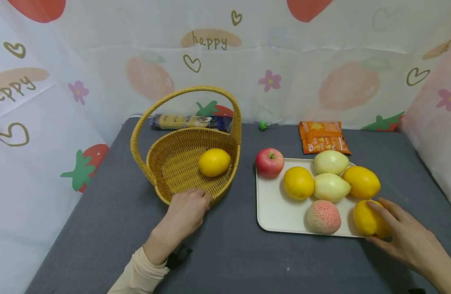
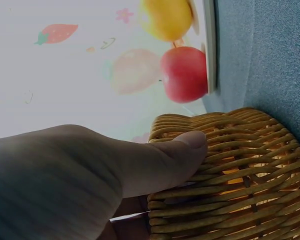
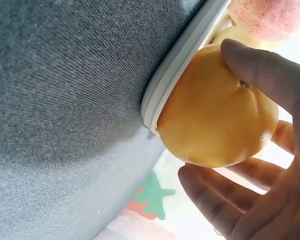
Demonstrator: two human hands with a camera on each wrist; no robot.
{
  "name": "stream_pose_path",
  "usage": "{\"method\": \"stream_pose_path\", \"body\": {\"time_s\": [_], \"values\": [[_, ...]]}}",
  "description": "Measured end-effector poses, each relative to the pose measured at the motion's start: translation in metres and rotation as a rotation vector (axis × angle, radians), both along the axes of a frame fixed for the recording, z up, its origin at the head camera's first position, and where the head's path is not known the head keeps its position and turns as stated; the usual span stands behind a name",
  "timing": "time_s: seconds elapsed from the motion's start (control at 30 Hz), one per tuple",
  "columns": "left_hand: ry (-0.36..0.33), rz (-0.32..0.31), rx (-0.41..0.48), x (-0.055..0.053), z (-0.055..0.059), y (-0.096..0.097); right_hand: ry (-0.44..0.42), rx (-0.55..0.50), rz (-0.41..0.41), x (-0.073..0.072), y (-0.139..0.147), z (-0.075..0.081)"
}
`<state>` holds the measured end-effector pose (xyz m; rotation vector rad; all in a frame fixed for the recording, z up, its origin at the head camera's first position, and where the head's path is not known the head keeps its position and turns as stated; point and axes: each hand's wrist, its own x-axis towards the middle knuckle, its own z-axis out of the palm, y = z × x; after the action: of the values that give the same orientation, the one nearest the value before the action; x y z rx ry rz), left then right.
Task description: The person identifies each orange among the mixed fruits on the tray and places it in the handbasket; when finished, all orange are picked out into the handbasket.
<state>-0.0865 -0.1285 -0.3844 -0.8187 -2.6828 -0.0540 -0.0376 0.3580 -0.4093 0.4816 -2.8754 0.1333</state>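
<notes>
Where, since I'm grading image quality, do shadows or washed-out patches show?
Head view: soft shadow on the tablecloth below the right hand; left wrist view: backdrop washed out, left hand dark against it; right wrist view: backdrop overexposed, small highlight on the yellow fruit.

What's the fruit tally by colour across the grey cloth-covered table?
Yellow rounded fruits: 4 (1 in the golden woven basket)
Pale green oval fruits: 2
Red round apple: 1
Pink speckled round peach-like fruit: 1
Total: 8
</notes>
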Motion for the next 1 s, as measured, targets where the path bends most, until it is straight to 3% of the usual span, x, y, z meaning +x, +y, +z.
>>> {"method": "stream_pose_path", "body": {"time_s": [0.63,1.0], "values": [[-0.016,0.007,0.005,0.0011,-0.0011,-0.0002,0.025,-0.044,-0.005,-0.0009,-0.0013,0.0],[-0.021,0.007,-0.009,-0.0006,-0.001,-0.0003,0.084,-0.078,0.011,-0.0014,-0.0022,0.0051]]}}
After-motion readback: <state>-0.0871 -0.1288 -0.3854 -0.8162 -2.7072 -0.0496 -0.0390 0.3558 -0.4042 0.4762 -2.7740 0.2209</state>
